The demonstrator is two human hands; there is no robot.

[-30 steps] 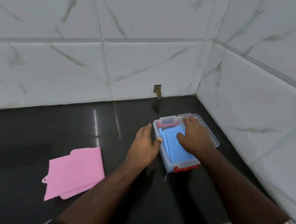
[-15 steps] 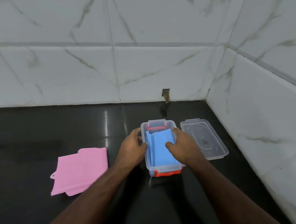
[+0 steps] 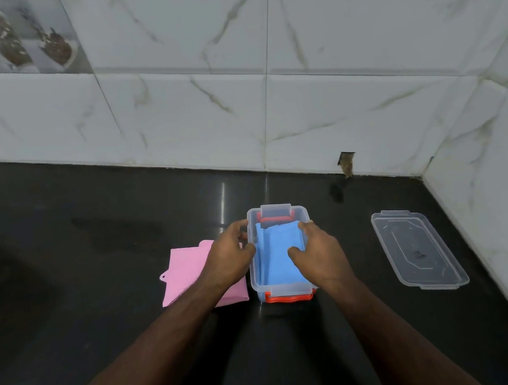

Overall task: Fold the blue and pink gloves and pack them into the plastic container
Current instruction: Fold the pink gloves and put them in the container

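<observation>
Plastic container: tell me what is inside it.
The plastic container holds the folded blue glove. The right hand covers the glove's right part, and anything beneath the glove is hidden.
</observation>
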